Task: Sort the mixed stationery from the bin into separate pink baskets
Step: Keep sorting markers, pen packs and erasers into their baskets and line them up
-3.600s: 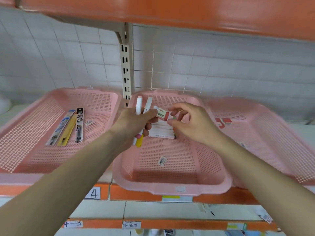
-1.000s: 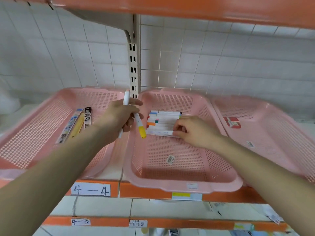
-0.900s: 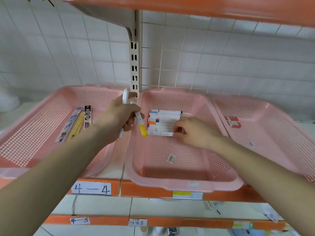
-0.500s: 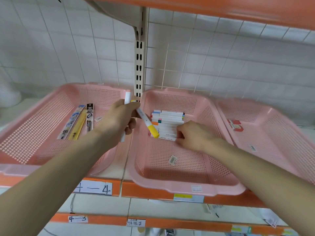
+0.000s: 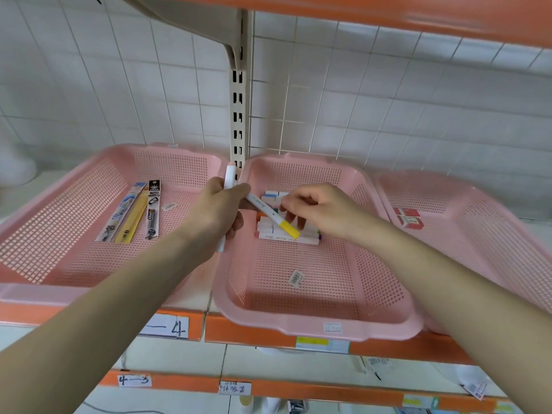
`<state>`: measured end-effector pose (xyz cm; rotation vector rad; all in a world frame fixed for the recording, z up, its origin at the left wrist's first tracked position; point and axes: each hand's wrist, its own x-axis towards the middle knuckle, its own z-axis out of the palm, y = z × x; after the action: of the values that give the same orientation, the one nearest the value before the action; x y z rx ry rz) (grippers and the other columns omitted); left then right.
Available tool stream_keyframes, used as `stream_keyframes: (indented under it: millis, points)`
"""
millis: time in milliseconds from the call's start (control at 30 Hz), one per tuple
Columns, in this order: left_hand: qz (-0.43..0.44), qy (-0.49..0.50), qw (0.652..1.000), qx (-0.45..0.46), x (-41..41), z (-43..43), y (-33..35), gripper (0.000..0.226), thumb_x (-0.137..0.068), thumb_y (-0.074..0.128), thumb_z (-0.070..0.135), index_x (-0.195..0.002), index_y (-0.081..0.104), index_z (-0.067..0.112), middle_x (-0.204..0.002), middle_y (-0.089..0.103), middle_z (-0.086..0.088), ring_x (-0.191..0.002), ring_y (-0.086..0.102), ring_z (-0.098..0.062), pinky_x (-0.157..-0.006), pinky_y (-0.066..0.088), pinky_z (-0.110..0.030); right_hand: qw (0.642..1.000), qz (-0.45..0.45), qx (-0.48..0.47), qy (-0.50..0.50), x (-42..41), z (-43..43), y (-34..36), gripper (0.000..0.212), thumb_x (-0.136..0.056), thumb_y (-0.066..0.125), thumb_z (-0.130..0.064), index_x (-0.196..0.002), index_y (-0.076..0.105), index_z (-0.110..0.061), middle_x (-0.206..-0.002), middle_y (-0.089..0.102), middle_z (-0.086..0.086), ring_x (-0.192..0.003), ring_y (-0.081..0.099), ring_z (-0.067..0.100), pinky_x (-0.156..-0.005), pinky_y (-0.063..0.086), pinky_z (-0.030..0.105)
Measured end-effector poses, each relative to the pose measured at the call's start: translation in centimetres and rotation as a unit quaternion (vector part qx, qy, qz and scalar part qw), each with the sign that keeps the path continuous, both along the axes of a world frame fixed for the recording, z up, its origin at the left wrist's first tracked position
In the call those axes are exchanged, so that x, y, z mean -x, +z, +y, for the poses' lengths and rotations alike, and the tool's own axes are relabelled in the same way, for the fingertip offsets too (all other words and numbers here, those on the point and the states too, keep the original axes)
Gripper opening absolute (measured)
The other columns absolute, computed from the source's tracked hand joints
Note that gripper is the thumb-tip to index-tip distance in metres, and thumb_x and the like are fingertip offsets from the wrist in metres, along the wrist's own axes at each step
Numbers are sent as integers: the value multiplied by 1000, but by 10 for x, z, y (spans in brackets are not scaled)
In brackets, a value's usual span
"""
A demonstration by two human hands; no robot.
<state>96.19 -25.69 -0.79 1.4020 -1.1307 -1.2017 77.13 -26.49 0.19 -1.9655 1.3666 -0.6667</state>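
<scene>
My left hand (image 5: pixel 218 210) is closed around two markers. The white marker (image 5: pixel 229 178) runs nearly upright through my fist, with its tip toward 12 o'clock. The yellow marker (image 5: pixel 273 217) slants out toward 4 o'clock, its yellow cap above the pile (image 5: pixel 268 231) of markers.

The pile lies side by side at the 12 o'clock end of the middle basket (image 5: pixel 313 327). My right hand (image 5: pixel 316 207) is over it with the fingers bent down. I cannot tell whether they pinch anything or only touch. A sticker (image 5: pixel 296 277) lies on this basket's floor toward 6 o'clock, apart from the pile.

The left basket (image 5: pixel 35 294), at 9 o'clock, holds three refill packs (image 5: pixel 131 213) lying together. The right basket (image 5: pixel 493 222), at 3 o'clock, holds red boxes (image 5: pixel 407 218). All three baskets sit on the orange-edged shelf (image 5: pixel 248 331).
</scene>
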Motion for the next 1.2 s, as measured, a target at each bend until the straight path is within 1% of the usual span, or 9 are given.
stream_keyframes:
  millis: [167, 300, 367, 433, 533, 633, 733, 867, 1200]
  points:
    - [13, -6, 1000, -2, 9, 1, 3, 15, -100, 51, 17, -86, 45, 13, -81, 73, -9, -44, 38, -14, -41, 28, -24, 998, -26, 42, 29, 0, 3, 7, 18, -94, 62, -15, -109, 68, -23, -85, 74, -1, -86, 69, 21, -84, 54, 36]
    - [14, -35, 999, -1, 12, 2, 5, 20, -101, 51, 19, -83, 46, 13, -71, 67, -5, -40, 36, -11, -38, 26, -20, 994, -18, 42, 103, 4, 6, 12, 39, -94, 52, 6, -119, 66, -20, -103, 73, -1, -97, 68, 8, -90, 52, 21]
    - [12, -58, 998, -3, 14, 3, 8, 25, -102, 49, 19, -77, 45, 13, -60, 55, 0, -39, 34, -10, -37, 25, -18, 991, -13, 46, 128, 5, 6, 13, 43, -93, 50, 12, -121, 67, -16, -110, 72, 1, -98, 69, 13, -91, 53, 22]
    - [-2, -74, 997, -5, 15, 4, 11, 29, -102, 48, 20, -74, 44, 14, -55, 49, 1, -38, 33, -9, -37, 25, -19, 989, -11, 62, 136, 6, 7, 14, 37, -92, 58, 6, -120, 70, -16, -108, 74, -1, -96, 70, 12, -88, 53, 21]
    - [-31, -85, 996, -10, 18, 4, 12, 31, -104, 46, 27, -77, 47, 12, -73, 53, -11, -38, 34, -10, -37, 27, -20, 987, -4, 93, 129, 7, 8, 15, 31, -88, 69, -3, -114, 73, -18, -100, 74, -13, -94, 67, -3, -81, 51, 13]
    - [-44, -66, 996, -30, 21, 5, 14, 37, -104, 44, 42, -91, 51, 8, -56, 55, 0, -40, 32, -10, -38, 26, -19, 982, 11, 137, 129, 8, 9, 14, 23, -85, 74, -7, -107, 76, -15, -74, 63, -29, -75, 59, -14, -69, 40, 4]
    - [33, -32, 996, -77, 18, 5, 18, 40, -104, 34, 47, -92, 44, 11, -53, 56, -3, -45, 30, -13, -37, 22, -17, 973, 70, 178, 129, 12, 4, 8, 22, -84, 77, -21, -106, 76, -17, -84, 59, -19, -77, 55, -3, -70, 39, 9]
    - [117, -15, 990, -74, 10, 5, 20, 18, -97, 30, 21, -83, 37, 15, -71, 63, -14, -44, 31, -14, -38, 22, -15, 964, 171, 170, 116, 19, -5, -6, 24, -86, 75, -27, -108, 76, -18, -94, 63, -8, -87, 59, 13, -83, 49, 36]
    - [194, -10, 977, -90, -7, 7, 11, 15, -97, 52, 16, -89, 57, 4, -76, 48, -5, -54, 47, -13, -40, 40, -21, 911, 376, 123, 116, 1, -12, -41, 21, -92, 64, -38, -110, 70, -28, -104, 67, -4, -95, 61, 20, -70, 42, 29]
